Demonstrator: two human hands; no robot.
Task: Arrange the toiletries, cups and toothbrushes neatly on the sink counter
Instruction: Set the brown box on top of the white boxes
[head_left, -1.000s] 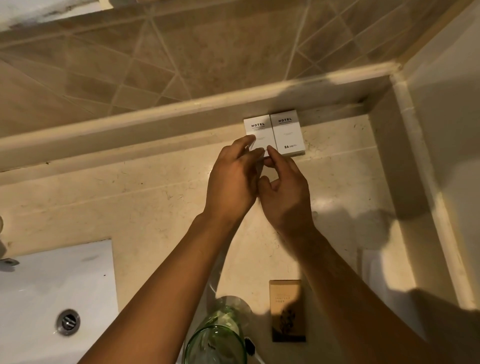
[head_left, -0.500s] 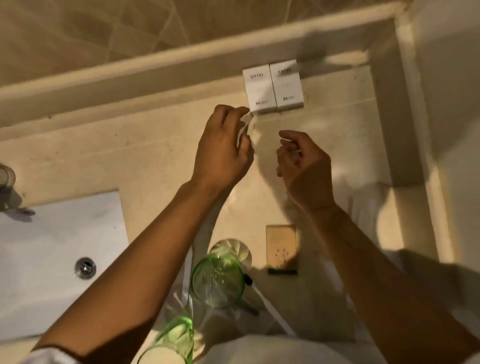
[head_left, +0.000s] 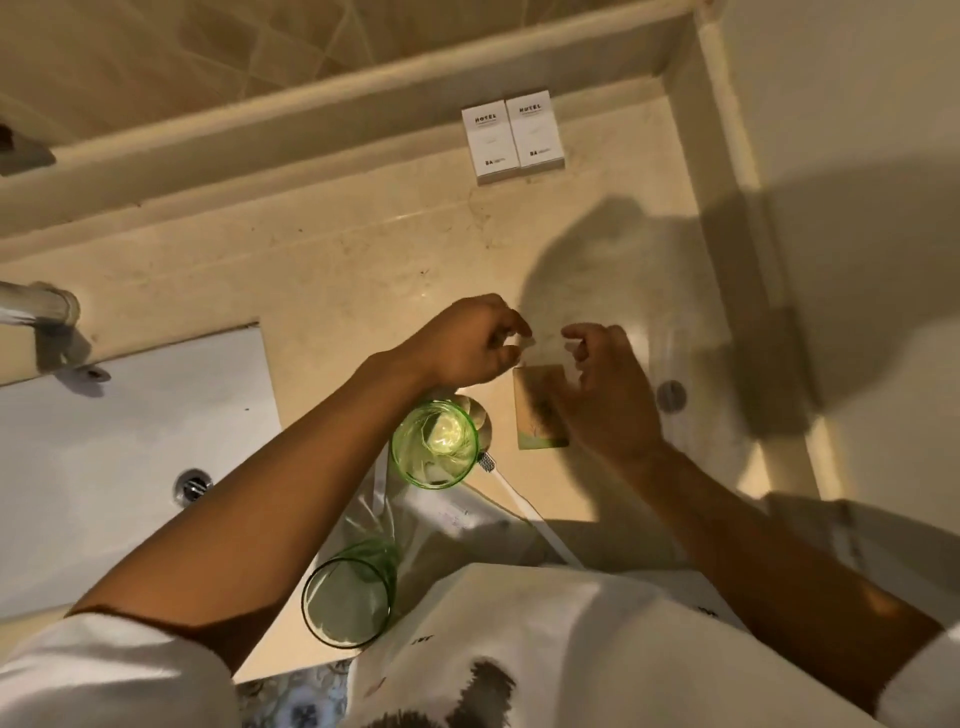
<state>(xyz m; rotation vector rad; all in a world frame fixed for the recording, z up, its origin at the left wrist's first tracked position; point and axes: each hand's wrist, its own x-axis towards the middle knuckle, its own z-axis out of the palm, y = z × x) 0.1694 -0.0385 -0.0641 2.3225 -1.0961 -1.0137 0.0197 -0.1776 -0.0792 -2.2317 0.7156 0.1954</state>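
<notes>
Two white "HOTEL" boxes (head_left: 511, 137) stand side by side against the back ledge of the beige counter (head_left: 337, 270). My left hand (head_left: 467, 345) hovers mid-counter with its fingertips pinched on a small pale scrap (head_left: 527, 340). My right hand (head_left: 610, 400) is beside it, fingers curled and apart, over the right edge of a flat brown packet (head_left: 535, 410). A green glass cup (head_left: 435, 444) stands just below my left wrist, and a second one (head_left: 349, 597) stands near the front edge. A white toothbrush (head_left: 519, 506) lies diagonally to the right of the first cup.
The white sink basin (head_left: 130, 452) with its drain (head_left: 193, 486) and the tap (head_left: 41, 312) fill the left. Clear plastic wrappers (head_left: 374, 514) lie between the cups. A small round grey disc (head_left: 671, 396) sits near the right wall's raised edge (head_left: 748, 260).
Both hands have drawn back from the white boxes toward me, now over the brown packet. The view has tilted down, bringing the second cup, the toothbrush and my shirt into sight.
</notes>
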